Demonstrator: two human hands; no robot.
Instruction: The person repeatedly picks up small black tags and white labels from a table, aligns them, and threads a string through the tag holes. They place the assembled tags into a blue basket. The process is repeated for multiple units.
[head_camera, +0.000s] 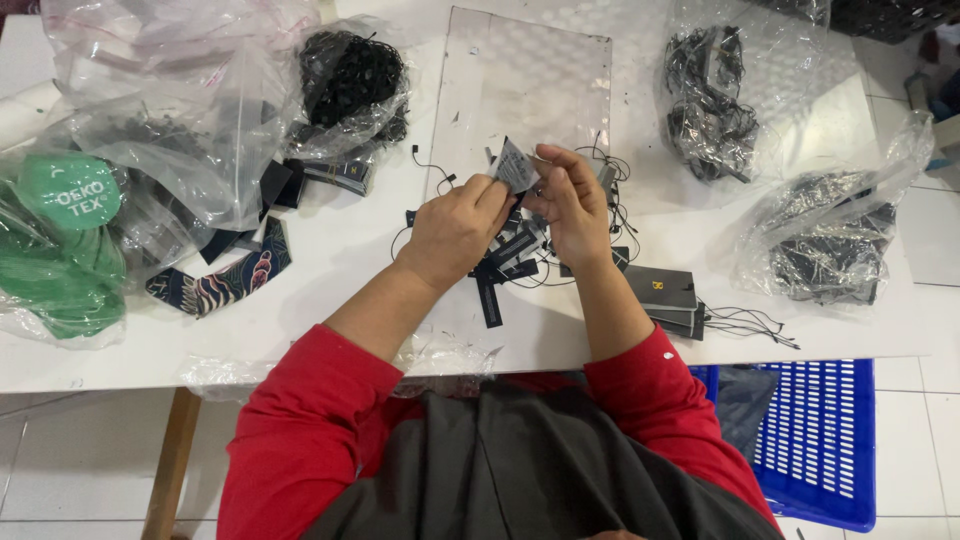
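A small dark rectangular hang tag (515, 166) is pinched between the fingertips of the left hand (455, 230) and the right hand (572, 205), just above the white table (330, 250). Beneath the hands, a loose heap of dark tags with thin black strings (510, 262) is spread out, with a stack of dark grey cards (662, 290) near to the right.

A white table (330, 270) fills most of the view, standing on a wooden leg (170, 460) near its front left corner. Pale floor tiles (60, 470) lie beneath. A blue slatted plastic crate (820, 440) sits under the front right edge.
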